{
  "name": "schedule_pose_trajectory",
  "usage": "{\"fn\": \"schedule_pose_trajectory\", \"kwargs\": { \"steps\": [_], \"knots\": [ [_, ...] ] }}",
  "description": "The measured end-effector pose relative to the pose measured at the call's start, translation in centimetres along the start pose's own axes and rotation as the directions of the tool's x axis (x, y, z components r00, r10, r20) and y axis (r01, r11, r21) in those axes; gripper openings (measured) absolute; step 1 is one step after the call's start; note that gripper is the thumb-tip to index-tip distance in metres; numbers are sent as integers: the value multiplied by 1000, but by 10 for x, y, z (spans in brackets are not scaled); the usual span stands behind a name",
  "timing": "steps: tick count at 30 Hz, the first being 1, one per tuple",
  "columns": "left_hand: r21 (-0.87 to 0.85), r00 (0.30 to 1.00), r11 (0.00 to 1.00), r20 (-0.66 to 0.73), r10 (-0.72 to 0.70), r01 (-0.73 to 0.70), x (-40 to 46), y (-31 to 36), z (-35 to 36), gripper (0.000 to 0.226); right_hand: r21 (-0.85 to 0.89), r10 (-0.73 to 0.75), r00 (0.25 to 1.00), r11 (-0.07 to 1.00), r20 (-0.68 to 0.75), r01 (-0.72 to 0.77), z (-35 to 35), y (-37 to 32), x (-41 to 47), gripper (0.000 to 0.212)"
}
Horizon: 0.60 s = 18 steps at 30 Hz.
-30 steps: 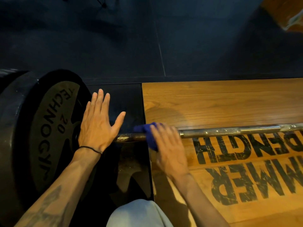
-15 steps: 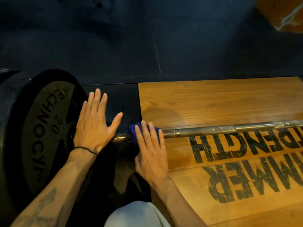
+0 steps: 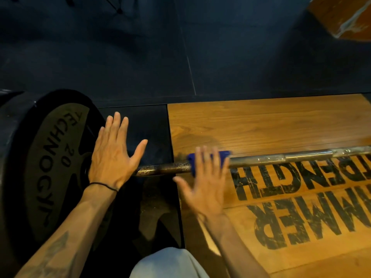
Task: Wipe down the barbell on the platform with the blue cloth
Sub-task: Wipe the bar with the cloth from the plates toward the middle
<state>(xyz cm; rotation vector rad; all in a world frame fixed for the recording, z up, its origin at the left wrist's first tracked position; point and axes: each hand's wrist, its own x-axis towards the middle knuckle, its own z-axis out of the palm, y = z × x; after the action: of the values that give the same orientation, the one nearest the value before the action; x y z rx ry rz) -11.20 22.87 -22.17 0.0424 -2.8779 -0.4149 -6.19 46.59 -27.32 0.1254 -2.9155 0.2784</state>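
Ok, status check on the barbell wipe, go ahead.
Left hand flat on weight plate, fingers straight. Right hand presses blue cloth onto barbell, open-fingered. Nothing blocking the shaft.

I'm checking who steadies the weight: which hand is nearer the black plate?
Left. The left hand lies flat by the black plate; the right hand presses the blue cloth farther along the barbell.

Dark floor mats (image 3: 241, 47); maybe a wooden box (image 3: 345, 15) top right, blurred.
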Motion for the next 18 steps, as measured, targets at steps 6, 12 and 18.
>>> {"fn": "schedule_pose_trajectory", "kwargs": {
  "steps": [6, 12, 18],
  "knots": [
    [-8, 1000, 1000, -13, -9, 9, -2, -1, 0, 85, -65, -177, 984, 983, -34, 175, -7, 57, -2, 77],
    [17, 1000, 1000, 7, 5, -5, -2, 1, 0, 84, 27, 198, 977, 980, -78, -197, -15, 79, 6, 87],
    [-4, 1000, 1000, -7, 0, 0, -2, 1, -2, 84, 46, -220, 975, 974, -27, 221, 2, -12, -7, 81]
  ]
}}
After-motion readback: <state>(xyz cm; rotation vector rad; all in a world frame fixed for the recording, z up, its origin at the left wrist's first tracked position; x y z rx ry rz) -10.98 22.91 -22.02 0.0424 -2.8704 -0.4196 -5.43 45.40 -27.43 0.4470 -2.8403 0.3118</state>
